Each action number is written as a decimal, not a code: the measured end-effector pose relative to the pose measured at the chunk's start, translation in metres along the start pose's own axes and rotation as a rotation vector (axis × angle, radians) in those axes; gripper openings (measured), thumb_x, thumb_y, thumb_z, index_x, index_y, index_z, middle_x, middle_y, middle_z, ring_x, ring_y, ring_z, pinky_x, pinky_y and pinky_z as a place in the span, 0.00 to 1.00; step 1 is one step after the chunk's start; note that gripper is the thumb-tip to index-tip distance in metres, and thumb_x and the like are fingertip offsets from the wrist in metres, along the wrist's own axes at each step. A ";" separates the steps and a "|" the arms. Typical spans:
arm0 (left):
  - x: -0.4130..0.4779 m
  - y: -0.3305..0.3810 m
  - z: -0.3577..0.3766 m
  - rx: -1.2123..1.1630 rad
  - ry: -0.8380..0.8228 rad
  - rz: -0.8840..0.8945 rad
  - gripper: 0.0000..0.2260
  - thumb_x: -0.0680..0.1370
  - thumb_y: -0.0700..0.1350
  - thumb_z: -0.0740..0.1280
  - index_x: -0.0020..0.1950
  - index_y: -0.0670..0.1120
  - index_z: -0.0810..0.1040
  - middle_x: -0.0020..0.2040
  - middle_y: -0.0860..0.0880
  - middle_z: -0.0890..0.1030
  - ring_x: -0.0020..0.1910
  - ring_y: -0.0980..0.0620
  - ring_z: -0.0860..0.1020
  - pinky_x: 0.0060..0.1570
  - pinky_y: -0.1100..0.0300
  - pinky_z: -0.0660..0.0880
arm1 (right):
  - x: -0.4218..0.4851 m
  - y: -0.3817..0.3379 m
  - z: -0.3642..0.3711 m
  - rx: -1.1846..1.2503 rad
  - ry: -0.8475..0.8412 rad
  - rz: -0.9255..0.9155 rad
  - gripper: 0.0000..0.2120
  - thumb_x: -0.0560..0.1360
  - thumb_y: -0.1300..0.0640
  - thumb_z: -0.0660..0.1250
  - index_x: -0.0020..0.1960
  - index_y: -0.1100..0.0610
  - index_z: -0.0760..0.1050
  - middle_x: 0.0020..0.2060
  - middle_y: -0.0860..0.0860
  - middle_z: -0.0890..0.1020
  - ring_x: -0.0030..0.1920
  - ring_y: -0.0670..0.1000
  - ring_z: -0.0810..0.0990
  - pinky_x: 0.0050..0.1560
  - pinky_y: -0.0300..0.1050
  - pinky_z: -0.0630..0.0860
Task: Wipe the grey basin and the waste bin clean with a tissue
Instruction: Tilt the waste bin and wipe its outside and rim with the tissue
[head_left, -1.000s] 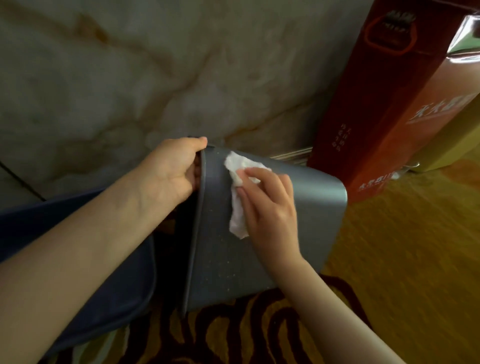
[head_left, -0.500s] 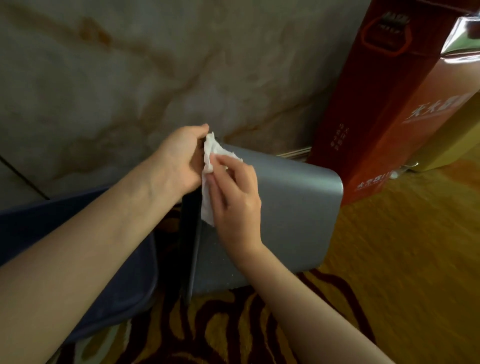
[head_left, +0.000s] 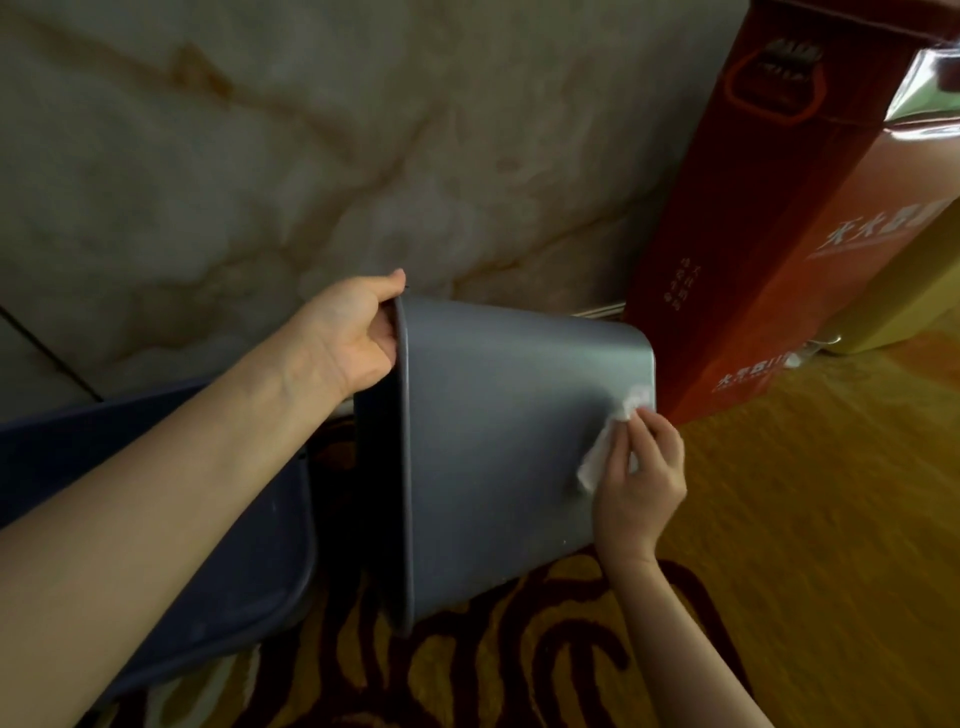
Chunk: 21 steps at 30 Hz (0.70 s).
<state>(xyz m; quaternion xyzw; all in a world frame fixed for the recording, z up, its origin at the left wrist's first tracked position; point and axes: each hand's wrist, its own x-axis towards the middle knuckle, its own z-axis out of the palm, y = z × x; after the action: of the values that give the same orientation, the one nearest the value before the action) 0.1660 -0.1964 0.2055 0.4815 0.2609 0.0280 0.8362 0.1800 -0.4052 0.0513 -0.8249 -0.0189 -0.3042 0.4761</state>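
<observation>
Patterned carpet (head_left: 519, 670) is lying nearest under me, and just above it I am tipping the grey waste bin (head_left: 498, 447) on its side, my left hand (head_left: 348, 338) clamping its rim at the top while my right hand (head_left: 639, 478) is pinching the crumpled tissue (head_left: 608, 447) against the wall close to the bin's base. Smooth plastic like this is looking light, stiff and a little slippery to me, so the rim is seeming the safest hold; the dark blue basin (head_left: 218, 545) is sitting beside it on my left, with the red box (head_left: 769, 218) standing farther back against the marble wall (head_left: 260, 156).
</observation>
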 end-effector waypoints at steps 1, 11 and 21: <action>0.001 0.000 0.000 -0.008 0.003 0.006 0.16 0.80 0.41 0.57 0.66 0.40 0.70 0.49 0.44 0.79 0.44 0.50 0.79 0.40 0.57 0.77 | -0.001 -0.018 0.003 0.050 0.000 -0.057 0.09 0.75 0.61 0.64 0.51 0.63 0.79 0.51 0.60 0.80 0.51 0.54 0.78 0.49 0.43 0.76; 0.008 -0.003 0.012 0.064 -0.151 0.021 0.08 0.79 0.41 0.57 0.46 0.40 0.74 0.38 0.44 0.81 0.36 0.51 0.81 0.34 0.62 0.80 | -0.002 -0.089 0.046 0.199 -0.155 -0.480 0.10 0.74 0.68 0.63 0.54 0.66 0.79 0.51 0.61 0.80 0.42 0.57 0.75 0.48 0.43 0.69; 0.025 -0.001 0.024 0.052 -0.109 0.078 0.06 0.79 0.41 0.59 0.48 0.42 0.75 0.46 0.47 0.79 0.43 0.53 0.78 0.39 0.63 0.79 | 0.014 0.053 0.013 0.035 -0.001 0.184 0.09 0.77 0.62 0.62 0.54 0.62 0.79 0.54 0.57 0.78 0.56 0.55 0.74 0.52 0.23 0.65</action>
<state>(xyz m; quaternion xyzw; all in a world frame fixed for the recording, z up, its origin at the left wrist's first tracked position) 0.1986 -0.2083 0.2045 0.5137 0.1966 0.0274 0.8347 0.2142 -0.4273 0.0132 -0.8148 0.0512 -0.2582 0.5165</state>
